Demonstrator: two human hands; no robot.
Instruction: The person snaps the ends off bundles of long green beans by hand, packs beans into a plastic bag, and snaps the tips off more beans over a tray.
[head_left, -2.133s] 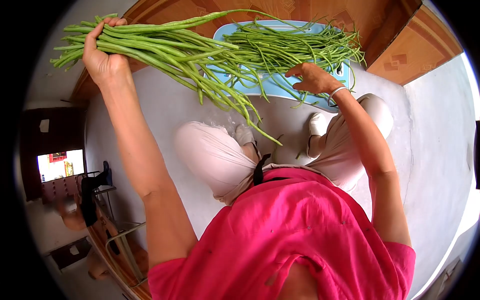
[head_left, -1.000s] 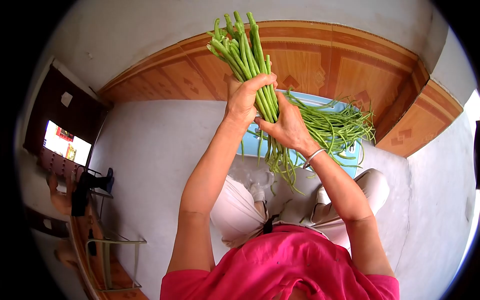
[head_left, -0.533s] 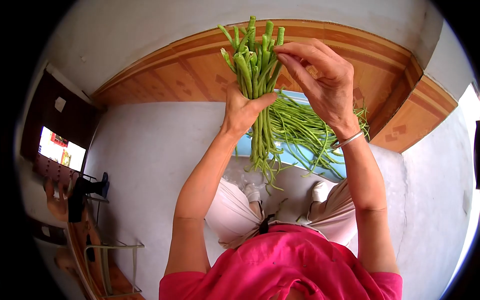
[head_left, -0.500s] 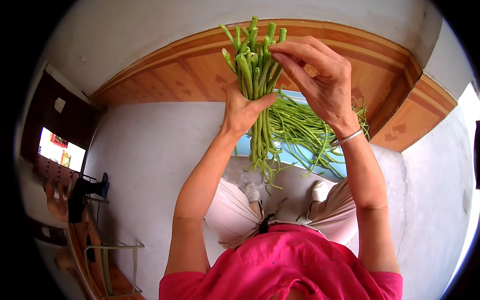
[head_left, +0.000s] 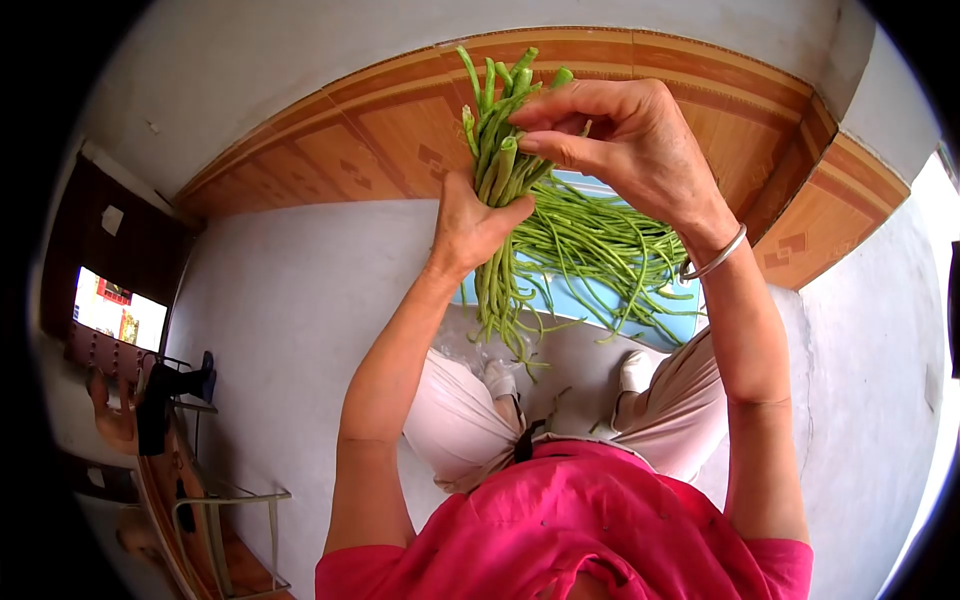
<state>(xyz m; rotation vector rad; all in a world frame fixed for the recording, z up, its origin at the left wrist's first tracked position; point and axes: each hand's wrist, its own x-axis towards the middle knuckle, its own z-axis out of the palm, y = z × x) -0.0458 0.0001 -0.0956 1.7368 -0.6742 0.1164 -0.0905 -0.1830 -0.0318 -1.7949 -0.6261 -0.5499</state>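
Left hand: our left hand [head_left: 468, 225] is wrapped firmly round a bunch of long beans [head_left: 505, 165], just below the thick ends.
Right hand: our right hand [head_left: 640, 150], a bracelet [head_left: 718, 259] at its wrist, has thumb and index finger among those ends; we cannot tell whether they pinch a bean or only touch.
Bunch: we have it raised in front of us, ends upward, thin tips dangling beneath the left hand.
Blue table: the table [head_left: 565, 297] carries a pile of loose beans [head_left: 600, 240], a few tips near its front edge.
Gathered: one handful, we judge; we see no tie round it.
Left over: uneven ends in our bunch and, we reckon, the larger share of beans lying unbunched.
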